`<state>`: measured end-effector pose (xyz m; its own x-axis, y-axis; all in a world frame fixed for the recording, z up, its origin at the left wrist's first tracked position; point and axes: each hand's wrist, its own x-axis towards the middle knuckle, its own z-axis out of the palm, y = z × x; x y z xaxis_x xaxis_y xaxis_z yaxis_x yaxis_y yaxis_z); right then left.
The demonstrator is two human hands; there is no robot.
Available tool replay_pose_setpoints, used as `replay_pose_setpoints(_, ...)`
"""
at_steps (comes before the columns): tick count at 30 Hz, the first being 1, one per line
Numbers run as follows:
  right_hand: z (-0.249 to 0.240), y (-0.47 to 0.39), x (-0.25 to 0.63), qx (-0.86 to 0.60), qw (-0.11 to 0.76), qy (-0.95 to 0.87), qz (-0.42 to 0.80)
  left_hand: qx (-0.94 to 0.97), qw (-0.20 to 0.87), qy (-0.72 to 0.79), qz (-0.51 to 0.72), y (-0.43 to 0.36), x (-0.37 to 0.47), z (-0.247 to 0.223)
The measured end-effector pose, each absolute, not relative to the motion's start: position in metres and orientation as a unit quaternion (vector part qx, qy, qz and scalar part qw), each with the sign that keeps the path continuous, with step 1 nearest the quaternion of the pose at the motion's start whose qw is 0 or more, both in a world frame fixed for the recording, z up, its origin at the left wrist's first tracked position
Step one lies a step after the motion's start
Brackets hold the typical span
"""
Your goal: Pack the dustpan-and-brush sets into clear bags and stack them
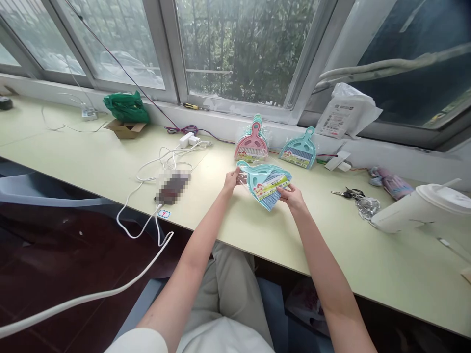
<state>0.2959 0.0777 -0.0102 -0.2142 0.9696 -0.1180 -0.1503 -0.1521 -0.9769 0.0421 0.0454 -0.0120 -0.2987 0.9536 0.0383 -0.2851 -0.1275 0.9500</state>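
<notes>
A teal dustpan and brush set (pixel 263 177) in clear wrap, with a colourful label, is held between my two hands above the table (pixel 235 220). My left hand (pixel 231 180) is closed at its handle end, on the left. My right hand (pixel 292 196) grips the lower right edge, by the label and the blue bristles. Behind it, a pink set (pixel 251 144) with several teal ones behind it leans at the wall. Another teal set (pixel 300 148) stands to the right of that stack.
On the left are a blurred phone (pixel 172 188), white cables (pixel 145 180), a power strip (pixel 189 139), and a small box (pixel 125 128) with a green bag (pixel 127 107). Keys (pixel 348 193), a white cup (pixel 412 211) and a pouch (pixel 392 182) lie right.
</notes>
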Motion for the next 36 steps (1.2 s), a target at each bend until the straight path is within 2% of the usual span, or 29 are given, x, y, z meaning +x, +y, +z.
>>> replay_pose_setpoints(5,-0.002,0.073,0.307,-0.436,0.378,-0.541,0.612,0.394,0.42,0.476,0.665,0.033,0.021,0.0)
replay_pose_setpoints(8,0.003,0.068,0.308,-0.442,0.323,-0.577,0.607,0.486,0.448,0.496,0.563,0.03,0.022,0.0)
replay_pose_setpoints(11,0.004,0.068,0.308,-0.445,0.314,-0.573,0.613,0.535,0.461,0.499,0.503,0.032,0.026,-0.004)
replay_pose_setpoints(14,-0.002,0.078,0.315,-0.449,0.366,-0.533,0.617,0.462,0.392,0.53,0.593,0.035,0.015,-0.002)
replay_pose_setpoints(17,-0.01,0.089,0.327,-0.446,0.463,-0.462,0.611,0.297,0.221,0.627,0.685,0.032,-0.01,0.006)
replay_pose_setpoints(19,-0.017,0.095,0.333,-0.451,0.5,-0.417,0.61,0.253,0.155,0.656,0.694,0.026,-0.021,0.01)
replay_pose_setpoints(22,-0.024,0.099,0.337,-0.465,0.512,-0.374,0.618,0.232,0.113,0.672,0.694,0.015,-0.017,0.014)
replay_pose_setpoints(27,-0.029,0.097,0.331,-0.456,0.517,-0.37,0.623,0.214,-0.029,0.71,0.67,0.005,0.018,0.017)
replay_pose_setpoints(29,-0.03,0.093,0.321,-0.446,0.523,-0.381,0.618,0.293,0.028,0.672,0.68,0.008,0.03,0.015)
replay_pose_setpoints(32,-0.03,0.082,0.299,-0.425,0.528,-0.405,0.614,0.41,0.307,0.558,0.654,0.021,0.052,0.004)
replay_pose_setpoints(34,-0.028,0.074,0.286,-0.405,0.507,-0.433,0.626,0.413,0.518,0.488,0.569,0.031,0.065,-0.007)
replay_pose_setpoints(36,-0.026,0.072,0.281,-0.405,0.458,-0.464,0.641,0.396,0.584,0.463,0.536,0.039,0.074,-0.018)
